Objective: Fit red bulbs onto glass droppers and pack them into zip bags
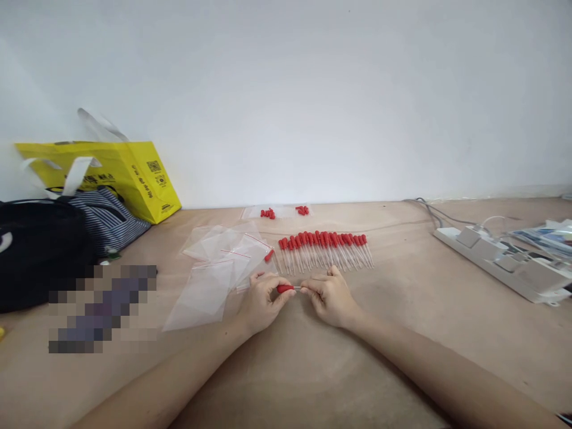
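Between thumb and fingers, my left hand [261, 301] pinches a red rubber dropper bulb [285, 288]. My right hand [329, 297] grips a thin clear dropper tube [298, 288], whose left end meets the bulb's opening; how deep it sits inside I cannot tell. Just beyond my hands lies a row of red-capped droppers [326, 240], side by side with their clear tubes pointing towards me. A loose red bulb [269, 255] rests at the row's left end, near a bare tube [277, 262]. Clear zip bags [210, 286] overlap beside my left hand.
Near the wall, more red bulbs [268, 213] lie on a clear bag. A yellow bag [152, 179], a striped pouch [107, 220] and a black bag [40, 256] stand at left. At right are a white power strip [500, 262] with cables and some flat packets [547, 235].
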Motion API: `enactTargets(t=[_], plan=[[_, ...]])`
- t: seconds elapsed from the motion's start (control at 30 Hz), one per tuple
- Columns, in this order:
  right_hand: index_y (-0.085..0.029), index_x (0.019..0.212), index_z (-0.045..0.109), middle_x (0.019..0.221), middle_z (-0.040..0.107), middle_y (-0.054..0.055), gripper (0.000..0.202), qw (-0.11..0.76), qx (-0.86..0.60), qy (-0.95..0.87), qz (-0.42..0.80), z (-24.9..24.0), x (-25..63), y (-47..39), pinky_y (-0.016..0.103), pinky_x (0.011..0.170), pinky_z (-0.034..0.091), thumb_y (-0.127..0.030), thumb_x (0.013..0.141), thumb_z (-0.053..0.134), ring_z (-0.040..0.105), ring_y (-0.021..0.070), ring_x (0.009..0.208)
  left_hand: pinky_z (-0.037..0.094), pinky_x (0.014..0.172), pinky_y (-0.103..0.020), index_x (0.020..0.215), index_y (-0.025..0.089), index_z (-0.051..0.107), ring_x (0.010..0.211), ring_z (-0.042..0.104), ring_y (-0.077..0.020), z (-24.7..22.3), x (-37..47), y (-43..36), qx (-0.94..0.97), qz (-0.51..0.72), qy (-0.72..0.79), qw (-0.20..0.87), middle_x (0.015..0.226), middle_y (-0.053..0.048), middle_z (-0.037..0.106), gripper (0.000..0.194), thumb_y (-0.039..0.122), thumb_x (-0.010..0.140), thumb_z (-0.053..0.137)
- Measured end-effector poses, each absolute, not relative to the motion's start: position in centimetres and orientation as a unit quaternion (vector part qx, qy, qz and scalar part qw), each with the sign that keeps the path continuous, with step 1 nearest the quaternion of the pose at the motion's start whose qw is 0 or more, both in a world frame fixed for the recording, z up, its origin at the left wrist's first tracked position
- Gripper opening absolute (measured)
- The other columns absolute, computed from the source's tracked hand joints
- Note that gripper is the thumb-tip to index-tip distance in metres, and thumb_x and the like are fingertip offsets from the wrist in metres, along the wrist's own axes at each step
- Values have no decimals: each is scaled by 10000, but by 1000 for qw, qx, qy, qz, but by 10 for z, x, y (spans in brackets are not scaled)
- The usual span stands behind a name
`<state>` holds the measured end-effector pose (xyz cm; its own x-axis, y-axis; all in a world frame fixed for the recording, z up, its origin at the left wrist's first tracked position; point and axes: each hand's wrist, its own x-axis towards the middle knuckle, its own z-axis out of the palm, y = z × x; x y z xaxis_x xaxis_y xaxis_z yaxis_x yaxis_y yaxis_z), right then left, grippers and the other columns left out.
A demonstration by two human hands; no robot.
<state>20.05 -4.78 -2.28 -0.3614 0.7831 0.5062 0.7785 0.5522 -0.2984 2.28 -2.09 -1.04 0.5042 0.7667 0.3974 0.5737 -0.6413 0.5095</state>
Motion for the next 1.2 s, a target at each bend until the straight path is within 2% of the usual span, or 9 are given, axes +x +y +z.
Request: enactTargets(t=[0.17,0.3,0.4,0.47,0.6,0.7,0.8,0.97,1.2], plan=[[-209,799,595,669,594,-19,216,288,-458,-841,21,-19,207,-45,266,634,187,-220,856,388,452,88,575,350,807,-354,702,209,599,663,556,-139,-5,22,-19,852,295,387,195,682,27,635,124,277,759,512],[-207,876,598,791,600,17,194,250,-432,-866,1,-13,216,-44,271,658,221,-234,848,408,485,125,713,370,764,-325,724,209,615,668,559,-140,-3,20,-18,843,302,391,214,695,17,645,164,287,781,483],[-204,863,612,809,586,35,181,228,-435,-871,-20,-12,221,-45,278,669,244,-199,816,437,479,145,759,374,759,-322,748,213,615,692,559,-148,-3,18,-16,842,292,400,211,724,13,647,167,305,783,480],[-209,870,617,791,585,35,189,224,-447,-866,-11,-13,221,-44,282,674,258,-191,806,440,485,152,766,359,789,-340,850,220,598,748,560,-165,-4,16,-13,838,294,421,184,779,5,641,164,326,763,508],[-205,954,593,815,611,34,232,278,-523,-805,48,-17,212,-32,275,678,292,-189,794,427,517,158,791,307,840,-390,1082,228,474,900,519,-213,-9,9,-4,791,336,506,79,955,-26,590,398,358,716,567],[-188,1006,554,805,628,30,266,326,-608,-720,82,-16,196,-14,271,682,304,-191,767,436,541,156,775,290,830,-400,1068,225,460,914,507,-224,-13,5,2,756,330,563,48,961,-27,579,388,327,711,573],[-182,970,540,776,636,29,236,334,-676,-653,72,-12,176,5,291,705,286,-203,762,432,559,161,760,288,816,-390,1063,220,453,923,501,-226,-15,3,5,751,311,580,53,967,-28,577,385,300,707,576],[-171,913,529,759,643,51,193,303,-737,-603,38,-11,150,27,331,743,245,-217,755,428,575,183,767,281,811,-385,1065,224,454,939,492,-226,-15,3,4,756,291,584,55,976,-26,575,384,287,707,575],[-169,815,570,759,647,68,172,266,-737,-621,27,-14,147,32,346,748,225,-235,744,427,575,192,763,278,818,-392,1036,217,493,984,469,-239,-15,5,4,758,262,596,42,1015,-44,573,336,299,717,559]])
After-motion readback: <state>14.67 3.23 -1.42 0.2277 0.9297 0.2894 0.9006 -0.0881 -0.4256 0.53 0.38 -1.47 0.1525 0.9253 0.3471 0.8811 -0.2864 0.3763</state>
